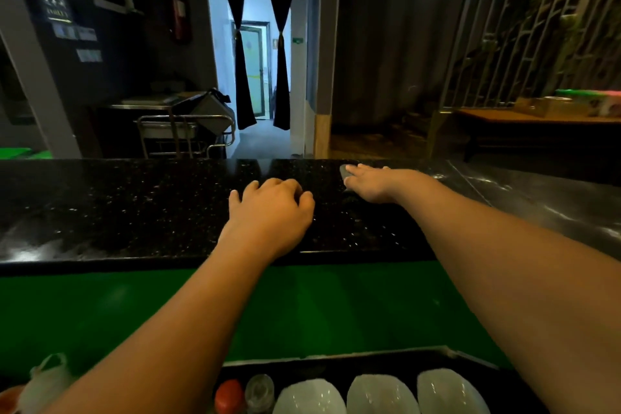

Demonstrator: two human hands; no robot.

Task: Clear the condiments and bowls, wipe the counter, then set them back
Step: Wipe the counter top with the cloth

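Both arms are out over the black speckled surface (134, 205). Left grip (268, 208) sits knuckles-up near the middle, fingers loosely curled w/ the tips down on the stone, nothing in it afaict. Right grip (369, 183) is further out twd the far edge, fingers stretched pretty much flat, pressing on a small grey cloth (343, 172). Only a corner of the cloth pokes out past the fingertips, rest is hidden under the palm. The two grips are near each other but not touching.

Condiments + bowls are off the surface, down at the btm of the view in a dark tray (437, 355) on my side of the green front panel (302, 306). Three white bowls (381, 393) side by side, and just left of them a clear shaker (259, 391) and a red-topped bottle (229, 395), partly tucked behind the left forearm. White plastic bag (47, 380) at the btm left corner.

Surface has wet-looking shine at the left and right ends. Bg: doorway w/ dark curtains (242, 44), metal cart (184, 134) to its left.
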